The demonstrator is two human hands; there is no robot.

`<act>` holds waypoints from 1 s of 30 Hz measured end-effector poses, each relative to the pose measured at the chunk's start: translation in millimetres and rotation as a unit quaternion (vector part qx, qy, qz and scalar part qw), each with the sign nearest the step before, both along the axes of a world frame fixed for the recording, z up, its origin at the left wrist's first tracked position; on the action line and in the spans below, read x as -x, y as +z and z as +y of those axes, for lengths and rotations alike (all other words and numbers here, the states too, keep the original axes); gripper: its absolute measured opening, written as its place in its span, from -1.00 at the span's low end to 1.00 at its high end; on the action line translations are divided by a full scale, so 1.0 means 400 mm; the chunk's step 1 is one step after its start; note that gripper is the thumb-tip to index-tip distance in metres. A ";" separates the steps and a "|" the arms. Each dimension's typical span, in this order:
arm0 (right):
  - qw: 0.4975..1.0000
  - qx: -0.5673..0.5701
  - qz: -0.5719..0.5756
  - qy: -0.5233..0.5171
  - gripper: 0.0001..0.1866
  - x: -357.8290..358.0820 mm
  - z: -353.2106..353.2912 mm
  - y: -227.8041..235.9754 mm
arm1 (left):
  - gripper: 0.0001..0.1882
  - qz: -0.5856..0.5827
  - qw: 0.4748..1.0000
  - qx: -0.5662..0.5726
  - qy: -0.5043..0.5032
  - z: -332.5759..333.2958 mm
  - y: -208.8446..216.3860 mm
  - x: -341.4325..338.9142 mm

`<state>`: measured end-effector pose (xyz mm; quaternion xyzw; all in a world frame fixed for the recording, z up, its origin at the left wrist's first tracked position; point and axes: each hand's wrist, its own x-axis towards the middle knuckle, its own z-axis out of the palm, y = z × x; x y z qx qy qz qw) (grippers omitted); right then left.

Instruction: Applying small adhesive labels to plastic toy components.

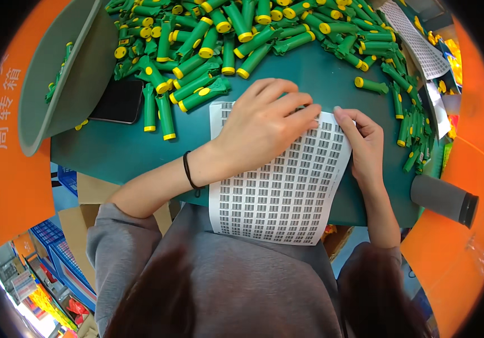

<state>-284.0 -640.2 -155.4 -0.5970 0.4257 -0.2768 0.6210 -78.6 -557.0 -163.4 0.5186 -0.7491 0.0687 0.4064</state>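
Observation:
A white sheet of small printed labels (pixel 270 208) hangs over the near edge of the green table toward my lap. At its upper right corner my right hand (pixel 366 147) pinches the sheet between thumb and fingers. My left hand (pixel 267 127) reaches across the upper part, its fingers curled and bunched near that same corner. The left fingertips are partly hidden, so whatever they grip cannot be made out. Just beyond my left hand lie green plastic tubes with yellow ends (pixel 204 94), part of a large heap across the far side of the table.
At the left stand a grey-green tray (pixel 56 84), tilted up, and a black phone (pixel 119 101). A grey cylindrical bottle (pixel 443 198) lies at the right edge. Another label sheet (pixel 419 42) is at the far right. Orange bins (pixel 14 135) flank the table.

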 end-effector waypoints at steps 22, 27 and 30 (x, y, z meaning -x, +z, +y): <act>1.000 0.017 0.015 -0.001 -0.79 0.008 0.005 -0.010 | -0.83 -0.002 1.000 0.029 0.002 -0.008 -0.024 -0.001; 0.968 0.203 0.142 -0.032 -0.75 0.015 -0.061 0.014 | -0.83 0.104 0.993 -0.001 -0.061 -0.022 -0.020 0.005; 0.878 0.351 0.320 -0.062 -0.69 -0.001 -0.148 0.042 | -0.87 0.169 0.983 -0.027 -0.068 -0.023 -0.004 -0.002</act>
